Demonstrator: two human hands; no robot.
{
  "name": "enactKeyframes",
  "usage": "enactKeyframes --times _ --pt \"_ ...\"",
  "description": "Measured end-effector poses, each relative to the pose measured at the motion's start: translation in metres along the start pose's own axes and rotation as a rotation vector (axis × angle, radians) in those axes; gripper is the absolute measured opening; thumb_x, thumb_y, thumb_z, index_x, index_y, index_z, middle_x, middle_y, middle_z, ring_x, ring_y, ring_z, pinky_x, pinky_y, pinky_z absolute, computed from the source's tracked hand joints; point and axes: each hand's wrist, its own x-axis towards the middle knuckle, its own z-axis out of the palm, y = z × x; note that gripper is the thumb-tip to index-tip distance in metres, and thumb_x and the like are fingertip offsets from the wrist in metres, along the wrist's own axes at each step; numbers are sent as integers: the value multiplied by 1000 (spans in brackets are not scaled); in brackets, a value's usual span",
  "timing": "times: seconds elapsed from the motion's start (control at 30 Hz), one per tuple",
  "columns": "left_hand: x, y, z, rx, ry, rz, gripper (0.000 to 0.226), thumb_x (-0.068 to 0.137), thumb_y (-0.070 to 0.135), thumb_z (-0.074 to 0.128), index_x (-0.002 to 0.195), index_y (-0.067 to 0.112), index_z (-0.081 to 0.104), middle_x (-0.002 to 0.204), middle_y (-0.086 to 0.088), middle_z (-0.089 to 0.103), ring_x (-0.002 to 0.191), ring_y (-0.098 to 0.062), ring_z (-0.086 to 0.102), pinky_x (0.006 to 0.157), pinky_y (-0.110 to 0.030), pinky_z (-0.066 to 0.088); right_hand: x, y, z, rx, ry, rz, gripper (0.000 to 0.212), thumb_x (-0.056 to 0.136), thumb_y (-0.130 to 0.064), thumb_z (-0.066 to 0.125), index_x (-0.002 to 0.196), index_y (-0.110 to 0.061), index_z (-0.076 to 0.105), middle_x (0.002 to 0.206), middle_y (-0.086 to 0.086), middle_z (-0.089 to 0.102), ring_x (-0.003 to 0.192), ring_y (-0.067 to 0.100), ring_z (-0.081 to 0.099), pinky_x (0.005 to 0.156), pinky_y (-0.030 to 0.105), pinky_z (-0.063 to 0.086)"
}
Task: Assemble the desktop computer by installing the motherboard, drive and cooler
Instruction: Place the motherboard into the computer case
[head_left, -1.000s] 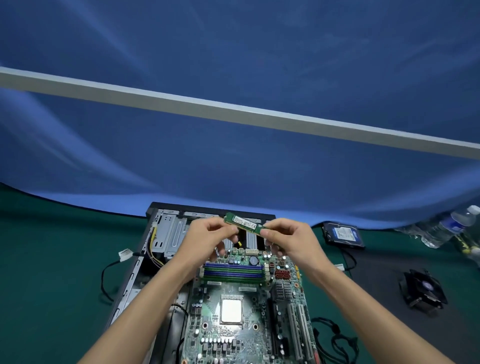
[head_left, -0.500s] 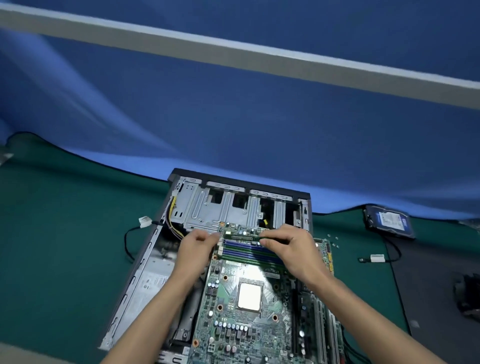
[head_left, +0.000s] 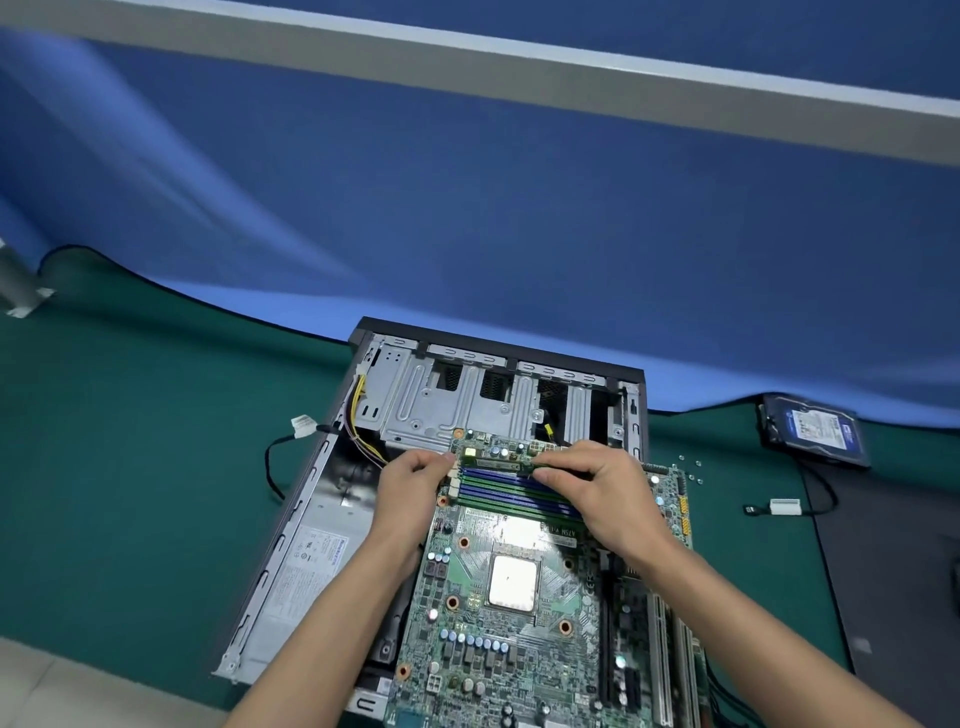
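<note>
A green motherboard (head_left: 519, 623) with a silver processor (head_left: 511, 583) lies across the open desktop case (head_left: 467, 395). A green memory stick (head_left: 498, 464) sits low over the far memory slot, above the blue and green slots (head_left: 514, 491). My left hand (head_left: 415, 480) pinches the stick's left end. My right hand (head_left: 597, 488) grips its right end with curled fingers. The hard drive (head_left: 810, 428) lies on the mat at the far right.
The power supply (head_left: 311, 561) fills the case's left side, with yellow wires (head_left: 358, 410) behind it. A black cable with a white plug (head_left: 301, 426) lies left of the case. Small screws (head_left: 691, 467) and a white connector (head_left: 784, 506) lie right of the board.
Both hands have brought the memory stick down from mid-air onto the board's memory slots. The head has leaned in and tilted down, so the case looks larger and lower in view.
</note>
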Motion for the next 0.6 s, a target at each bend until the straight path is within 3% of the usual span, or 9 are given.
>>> enactKeyframes --times 0.1,0.2,0.33,0.47,0.6 --pt "1 -1 1 15 3 13 18 93 18 57 84 3 60 79 -3 60 68 -14 42 100 -56 35 0 0 1 -10 1 2 15 83 -20 70 97 -23 75 84 -16 65 85 -1 59 76 9 42" --pt "1 -4 1 20 4 35 29 93 21 55 96 -8 60 87 -11 59 76 -18 50 97 -45 41 1 1 1 -8 -1 -7 15 83 -20 70 97 -22 75 84 -15 65 84 -1 59 74 6 42" --pt "3 -6 1 25 -2 55 28 94 23 55 98 -4 59 88 -11 53 82 -20 49 71 -24 41 1 1 1 22 5 -5 15 83 -18 71 97 -21 75 85 -14 66 85 0 59 75 6 42" --pt "5 -7 1 -8 4 33 39 92 28 56 102 -10 59 96 -21 63 94 -28 58 87 -34 44 1 1 3 -4 2 -20 16 83 -18 70 98 -20 75 84 -16 65 84 -2 59 73 3 41" --pt "5 -7 3 -19 -12 12 41 91 35 58 98 -5 60 99 -12 66 98 -24 58 94 -37 41 1 2 2 -13 9 -23 16 83 -17 70 98 -19 75 84 -14 65 83 -1 59 72 2 41"
